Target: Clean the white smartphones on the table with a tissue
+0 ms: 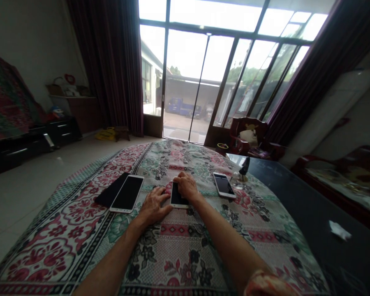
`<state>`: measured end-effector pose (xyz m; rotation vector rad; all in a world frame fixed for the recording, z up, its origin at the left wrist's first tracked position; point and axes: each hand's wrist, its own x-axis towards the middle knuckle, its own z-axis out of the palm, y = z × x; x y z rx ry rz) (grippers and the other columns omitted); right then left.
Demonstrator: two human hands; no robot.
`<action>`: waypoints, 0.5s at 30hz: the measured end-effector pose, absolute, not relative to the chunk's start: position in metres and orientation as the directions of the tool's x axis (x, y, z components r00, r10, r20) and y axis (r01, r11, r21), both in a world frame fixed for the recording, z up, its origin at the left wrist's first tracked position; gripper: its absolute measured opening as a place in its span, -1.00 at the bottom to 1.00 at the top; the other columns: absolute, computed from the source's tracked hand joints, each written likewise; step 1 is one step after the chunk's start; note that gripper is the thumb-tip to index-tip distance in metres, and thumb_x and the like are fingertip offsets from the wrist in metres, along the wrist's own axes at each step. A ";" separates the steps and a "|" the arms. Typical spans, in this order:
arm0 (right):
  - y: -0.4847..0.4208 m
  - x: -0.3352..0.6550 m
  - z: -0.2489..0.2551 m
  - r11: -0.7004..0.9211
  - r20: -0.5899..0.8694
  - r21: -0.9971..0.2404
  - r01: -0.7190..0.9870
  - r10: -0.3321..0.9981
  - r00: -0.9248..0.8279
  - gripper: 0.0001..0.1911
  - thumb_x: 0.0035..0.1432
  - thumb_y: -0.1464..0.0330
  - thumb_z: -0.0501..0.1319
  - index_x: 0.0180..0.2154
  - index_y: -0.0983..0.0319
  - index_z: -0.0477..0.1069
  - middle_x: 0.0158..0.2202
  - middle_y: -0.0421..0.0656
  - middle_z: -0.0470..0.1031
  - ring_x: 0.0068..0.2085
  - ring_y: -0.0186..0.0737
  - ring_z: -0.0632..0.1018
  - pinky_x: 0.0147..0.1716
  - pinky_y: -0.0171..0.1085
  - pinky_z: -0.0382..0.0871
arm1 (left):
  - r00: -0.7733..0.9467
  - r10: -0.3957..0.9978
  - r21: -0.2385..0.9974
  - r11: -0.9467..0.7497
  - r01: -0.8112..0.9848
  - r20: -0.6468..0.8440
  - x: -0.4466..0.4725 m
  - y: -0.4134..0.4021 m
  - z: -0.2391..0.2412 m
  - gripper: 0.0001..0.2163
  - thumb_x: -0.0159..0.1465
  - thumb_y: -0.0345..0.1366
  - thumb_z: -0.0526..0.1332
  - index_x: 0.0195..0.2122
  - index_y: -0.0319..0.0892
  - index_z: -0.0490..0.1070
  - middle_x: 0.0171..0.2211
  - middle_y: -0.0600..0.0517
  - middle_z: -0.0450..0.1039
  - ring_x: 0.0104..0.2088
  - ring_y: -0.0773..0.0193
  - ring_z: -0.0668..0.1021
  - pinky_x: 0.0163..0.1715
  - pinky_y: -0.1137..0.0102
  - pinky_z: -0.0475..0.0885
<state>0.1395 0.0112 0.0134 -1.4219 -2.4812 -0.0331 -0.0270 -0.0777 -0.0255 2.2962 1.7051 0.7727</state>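
A white-edged smartphone with a dark screen lies flat on the patterned tablecloth, straight in front of me. My left hand rests on the cloth at the phone's left side. Its fingers are stretched out, with thumb and fingertips by the phone's edge. Over the upper right part of the same phone is my right hand, its fingers curled in near the top edge. What those fingers hold, if anything, is hidden. Further left, a larger white phone partly covers a dark flat case or cloth. Another white phone lies to the right.
A small dark figurine on a clear base stands beyond the right phone. Right of the cloth, a black tabletop carries a crumpled white tissue. Farther back are a carved wooden chair and glass doors.
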 end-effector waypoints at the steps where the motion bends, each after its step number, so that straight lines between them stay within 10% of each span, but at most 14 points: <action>1: 0.005 0.141 0.013 0.527 0.253 -0.118 0.842 0.836 -0.487 -0.70 0.23 0.43 0.05 -0.16 0.06 0.52 -0.10 -0.15 0.41 -0.12 -0.17 0.35 -0.15 -0.28 0.16 | 0.211 0.932 0.437 -0.327 0.838 0.293 -0.027 -0.078 -0.025 -0.62 0.17 -0.15 0.24 0.01 -0.13 0.48 0.19 -0.11 0.29 0.25 -0.08 0.22 0.21 0.04 0.16; 15: -0.082 0.165 0.010 0.694 0.284 -0.146 0.705 0.712 -0.642 -0.73 0.25 0.42 0.07 -0.09 0.06 0.45 -0.10 -0.15 0.37 -0.13 -0.19 0.34 -0.10 -0.25 0.18 | 0.192 0.922 0.463 -0.339 0.819 0.336 -0.027 -0.077 -0.032 -0.66 0.14 -0.26 0.25 -0.03 -0.11 0.48 0.18 -0.09 0.31 0.24 -0.05 0.24 0.21 0.04 0.17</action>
